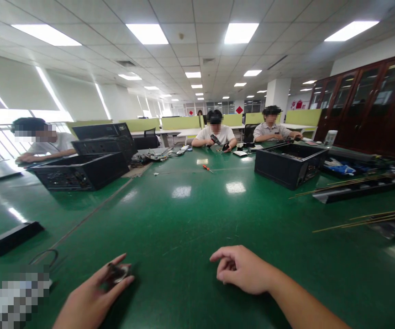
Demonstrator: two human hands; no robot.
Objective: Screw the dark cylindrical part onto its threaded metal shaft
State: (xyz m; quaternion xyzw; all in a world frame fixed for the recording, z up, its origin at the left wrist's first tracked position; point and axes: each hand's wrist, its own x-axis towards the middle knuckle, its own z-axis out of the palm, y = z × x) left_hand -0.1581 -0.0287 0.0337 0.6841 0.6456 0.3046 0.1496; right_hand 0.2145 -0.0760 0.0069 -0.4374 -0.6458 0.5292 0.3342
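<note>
My left hand point(97, 288) is at the lower left, thumb and fingers closed around a small dark part with a shiny round rim point(120, 273). The fingers cover much of this part, and its exact kind is unclear. Farther right, my right hand point(240, 269) hovers low over the green tabletop point(183, 233). Its index finger reaches forward, the other fingers curl loosely apart from it, and I see no object in them. A thin dark cable loop point(51, 258) lies left of my left hand, beside a blurred-out pale object point(15, 297).
Black computer cases point(81, 171) point(288, 164) stand left and right. An orange screwdriver point(207, 168) lies mid-table. A black metal strip point(12, 237) is at left; thin rods point(371, 219) and metal channels point(365, 187) at right. Across the table, a person point(214, 135) holds a power drill point(215, 139).
</note>
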